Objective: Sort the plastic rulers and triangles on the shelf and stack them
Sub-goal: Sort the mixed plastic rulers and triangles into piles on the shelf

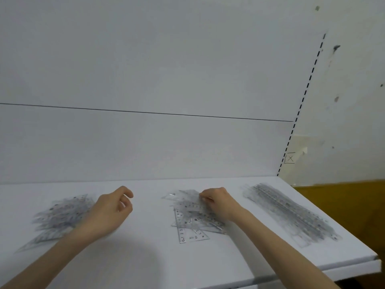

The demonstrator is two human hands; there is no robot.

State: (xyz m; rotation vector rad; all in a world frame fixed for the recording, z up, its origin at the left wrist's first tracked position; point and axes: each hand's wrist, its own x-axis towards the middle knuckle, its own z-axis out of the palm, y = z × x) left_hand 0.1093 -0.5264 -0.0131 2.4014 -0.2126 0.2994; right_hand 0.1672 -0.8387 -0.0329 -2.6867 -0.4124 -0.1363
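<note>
Clear plastic mixed pile (193,213) mid-shelf (145,257): right hand (216,200) pinches a piece to sort it; left hand (112,207) hovers loosely curled, empty.

One view only, from the person's head, looking forward and down over the flat white shelf (145,257). It sits close: both bare forearms run in from the bottom corners, the left hand (108,211) and right hand (216,200) at mid-frame. The wide lens takes in the white back panel (145,69) above and the slotted upright (302,101) leaning at right.
</note>
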